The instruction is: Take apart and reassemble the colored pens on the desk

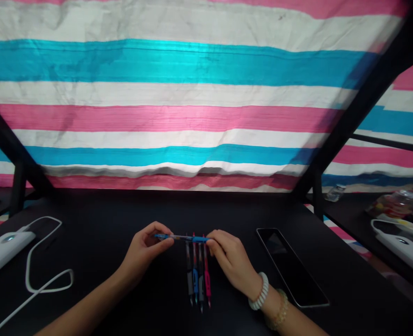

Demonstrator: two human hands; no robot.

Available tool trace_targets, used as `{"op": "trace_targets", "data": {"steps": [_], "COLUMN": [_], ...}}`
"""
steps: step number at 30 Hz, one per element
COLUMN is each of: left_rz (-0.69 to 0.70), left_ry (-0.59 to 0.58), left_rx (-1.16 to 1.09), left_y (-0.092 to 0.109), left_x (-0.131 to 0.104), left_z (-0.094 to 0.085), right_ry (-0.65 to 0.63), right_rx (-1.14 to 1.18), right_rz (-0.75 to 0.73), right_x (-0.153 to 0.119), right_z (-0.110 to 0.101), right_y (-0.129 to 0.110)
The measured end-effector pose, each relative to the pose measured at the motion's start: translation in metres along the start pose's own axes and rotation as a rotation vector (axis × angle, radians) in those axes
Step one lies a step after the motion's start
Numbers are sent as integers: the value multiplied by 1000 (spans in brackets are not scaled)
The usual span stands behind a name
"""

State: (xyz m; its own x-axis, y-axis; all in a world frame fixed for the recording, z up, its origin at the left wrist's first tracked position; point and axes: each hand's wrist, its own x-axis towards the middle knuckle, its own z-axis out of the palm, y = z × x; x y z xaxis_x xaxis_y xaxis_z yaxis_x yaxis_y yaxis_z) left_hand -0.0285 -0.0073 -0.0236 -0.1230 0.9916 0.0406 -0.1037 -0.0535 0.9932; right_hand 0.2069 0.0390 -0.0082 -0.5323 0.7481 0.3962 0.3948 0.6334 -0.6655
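Observation:
Both my hands hold one blue pen [185,238] level above the desk, with its clear barrel in the middle. My left hand [144,246] pinches its left end between thumb and fingers. At the pen's right end, the blue part is gripped by my right hand [228,254]. Beneath it, several pens lie side by side on the desk: a grey one [190,282], a blue one [195,280], another grey one [201,287] and a pink one [207,282]. Their upper ends are partly hidden behind the held pen.
A dark phone or tablet [293,270] lies right of my right hand on the black desk [122,205]. On the left are a white power bank [8,249] and its looping white cable [27,266]. Striped sheeting [178,116] hangs behind, between dark frame bars [353,112].

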Motion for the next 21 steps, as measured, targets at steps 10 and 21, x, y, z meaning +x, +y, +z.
{"op": "trace_targets", "data": {"steps": [10,21], "left_rz": [29,135], "left_ry": [26,54], "left_rx": [11,99], "left_y": [-3,1], "left_x": [1,0], "left_z": [-1,1], "right_ry": [31,-26], "right_rx": [-22,-206], "right_rz": [0,-25], "right_x": [0,-3], "right_z": [2,6], "right_y": [6,6]}}
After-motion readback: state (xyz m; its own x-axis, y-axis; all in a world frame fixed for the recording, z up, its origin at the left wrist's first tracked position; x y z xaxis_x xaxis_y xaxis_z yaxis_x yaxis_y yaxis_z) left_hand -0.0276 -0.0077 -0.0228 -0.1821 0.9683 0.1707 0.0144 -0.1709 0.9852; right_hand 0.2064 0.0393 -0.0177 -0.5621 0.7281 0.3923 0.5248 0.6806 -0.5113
